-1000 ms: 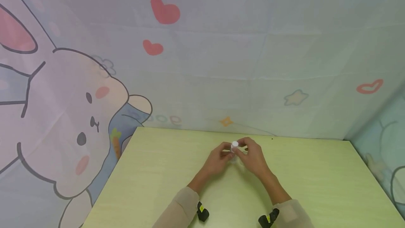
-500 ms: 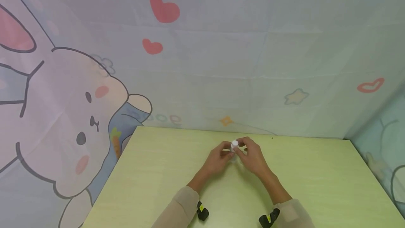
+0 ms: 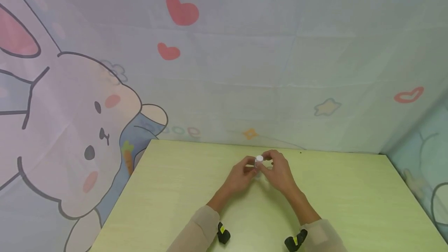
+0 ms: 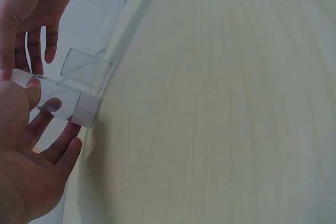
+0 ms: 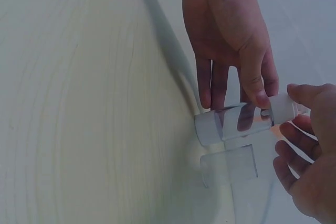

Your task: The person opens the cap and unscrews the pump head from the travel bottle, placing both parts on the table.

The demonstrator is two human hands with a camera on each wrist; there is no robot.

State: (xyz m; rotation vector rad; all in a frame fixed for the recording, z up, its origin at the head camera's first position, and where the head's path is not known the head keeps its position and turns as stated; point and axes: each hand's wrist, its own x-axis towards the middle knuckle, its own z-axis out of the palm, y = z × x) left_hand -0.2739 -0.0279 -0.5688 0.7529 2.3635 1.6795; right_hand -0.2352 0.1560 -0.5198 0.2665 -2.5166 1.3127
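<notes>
A small clear bottle [image 5: 239, 123] with a white base and white cap [image 5: 282, 109] stands upright, base down at the tabletop. My left hand [image 3: 240, 176] grips its clear body, thumb on the near side and fingers behind. From the other side my right hand [image 3: 279, 172] pinches the white cap between thumb and forefinger, the other fingers spread below. Close by the bottle, on the right hand's side, a clear open cylinder like a cover [image 4: 86, 69] stands on the table. From the head view the hands mostly hide the bottle's body.
The pale yellow-green table [image 3: 175, 182] meets a printed cloth backdrop [image 3: 227, 69] just beyond the hands. Another cloth [image 3: 427, 154] hangs at the right. Both forearms wear beige sleeves [image 3: 201, 226] with black wrist cameras [image 3: 224, 233].
Both hands keep their hold on the bottle and cap in nearly the same place. The right hand's fingers shift only slightly at the cap.
</notes>
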